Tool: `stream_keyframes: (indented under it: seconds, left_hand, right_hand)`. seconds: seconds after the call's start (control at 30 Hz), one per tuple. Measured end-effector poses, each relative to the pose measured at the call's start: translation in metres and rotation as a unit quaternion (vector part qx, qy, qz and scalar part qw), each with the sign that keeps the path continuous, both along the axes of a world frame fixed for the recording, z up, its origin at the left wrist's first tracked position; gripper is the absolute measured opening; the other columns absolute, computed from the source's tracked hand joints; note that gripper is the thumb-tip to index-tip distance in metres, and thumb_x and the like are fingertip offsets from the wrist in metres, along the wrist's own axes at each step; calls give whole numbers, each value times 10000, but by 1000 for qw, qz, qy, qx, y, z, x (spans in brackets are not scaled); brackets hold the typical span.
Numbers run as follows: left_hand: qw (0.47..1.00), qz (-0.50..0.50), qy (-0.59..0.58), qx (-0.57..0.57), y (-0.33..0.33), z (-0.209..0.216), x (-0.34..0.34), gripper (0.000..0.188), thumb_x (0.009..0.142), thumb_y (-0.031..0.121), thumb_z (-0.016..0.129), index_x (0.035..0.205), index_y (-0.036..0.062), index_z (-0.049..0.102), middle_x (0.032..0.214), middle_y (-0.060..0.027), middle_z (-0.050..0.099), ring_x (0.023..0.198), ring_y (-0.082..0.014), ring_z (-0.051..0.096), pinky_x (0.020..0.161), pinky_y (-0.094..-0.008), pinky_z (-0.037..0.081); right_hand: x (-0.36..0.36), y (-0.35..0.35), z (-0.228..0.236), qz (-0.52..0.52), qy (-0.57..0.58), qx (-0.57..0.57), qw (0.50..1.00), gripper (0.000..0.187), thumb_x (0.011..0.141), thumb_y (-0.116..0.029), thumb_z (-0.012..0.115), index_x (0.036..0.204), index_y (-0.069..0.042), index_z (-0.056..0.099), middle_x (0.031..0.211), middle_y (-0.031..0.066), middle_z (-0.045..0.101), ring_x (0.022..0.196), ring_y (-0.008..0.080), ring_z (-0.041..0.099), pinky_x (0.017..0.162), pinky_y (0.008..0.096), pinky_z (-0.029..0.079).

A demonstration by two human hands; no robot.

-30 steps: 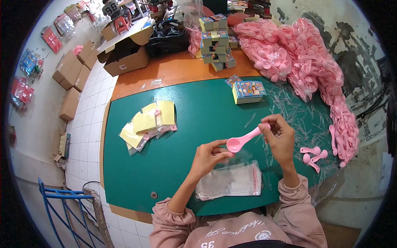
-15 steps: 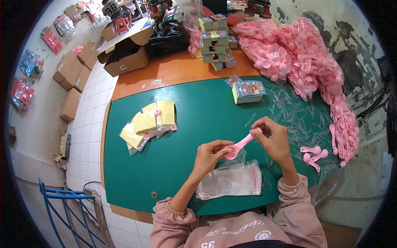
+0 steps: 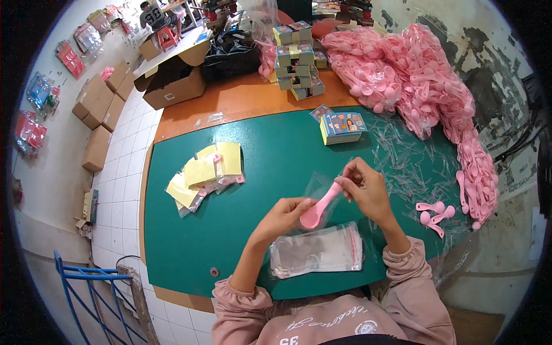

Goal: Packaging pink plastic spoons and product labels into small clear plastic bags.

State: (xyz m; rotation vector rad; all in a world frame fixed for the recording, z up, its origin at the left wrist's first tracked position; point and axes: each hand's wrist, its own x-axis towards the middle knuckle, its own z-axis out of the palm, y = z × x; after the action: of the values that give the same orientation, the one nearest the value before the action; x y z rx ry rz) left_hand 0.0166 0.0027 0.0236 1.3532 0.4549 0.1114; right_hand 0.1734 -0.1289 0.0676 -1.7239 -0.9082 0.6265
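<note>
A pink plastic spoon (image 3: 319,208) is held tilted between my hands, above the table. My left hand (image 3: 283,216) pinches it at the bowl, and my right hand (image 3: 368,188) grips the upper end of its handle. Thin clear film, apparently a small bag (image 3: 317,185), shows behind and around the spoon; I cannot tell whether the spoon is inside it. Just below my hands lies a stack of clear plastic bags (image 3: 316,253). Several loose pink spoons (image 3: 440,215) rest to the right of my right hand.
Packed bags with yellow cards (image 3: 200,171) lie on the green table (image 3: 230,241) at left. A stack of printed cards (image 3: 344,127) stands farther back. Clear plastic strips (image 3: 405,158) are scattered at right, beside a big heap of pink spoons (image 3: 425,75). One person (image 3: 158,16) sits far back.
Both hands have shifted slightly left with the spoon, which is now tilted more steeply. Clear film has come up behind the spoon.
</note>
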Motion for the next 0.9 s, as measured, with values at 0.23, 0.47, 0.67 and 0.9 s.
stream_keyframes:
  seconds: [0.23, 0.47, 0.67, 0.9]
  left_hand:
    - [999, -30, -18, -33, 5, 4, 10, 369, 942, 275, 394, 1050, -30, 571, 916, -88, 638, 791, -109, 594, 677, -234, 481]
    - [996, 17, -19, -88, 10, 21, 20, 377, 952, 291, 356, 1133, 9, 529, 980, -112, 620, 856, -154, 604, 733, -268, 494]
    - [998, 15, -22, -61, 16, 17, 18, 384, 945, 286, 383, 1136, -15, 526, 983, -130, 619, 877, -154, 599, 764, -263, 486]
    - [997, 12, -29, -74, 25, 9, 23, 386, 944, 268, 392, 1156, -33, 509, 988, -138, 617, 887, -152, 599, 798, -252, 475]
  right_hand:
    - [4, 12, -16, 163, -199, 115, 959, 258, 910, -241, 470, 879, 3, 548, 779, 85, 626, 756, 139, 602, 675, 266, 470]
    - [150, 58, -57, -203, -359, -45, 910, 242, 810, -223, 562, 891, 1, 609, 810, 182, 618, 777, 310, 602, 715, 383, 460]
    - [155, 66, -53, -233, -351, -89, 903, 179, 748, -122, 611, 892, -17, 611, 792, 207, 604, 780, 348, 591, 667, 407, 461]
    - [83, 41, 15, -105, -264, 58, 957, 121, 764, -86, 596, 841, 4, 571, 671, 124, 571, 612, 208, 560, 558, 329, 432]
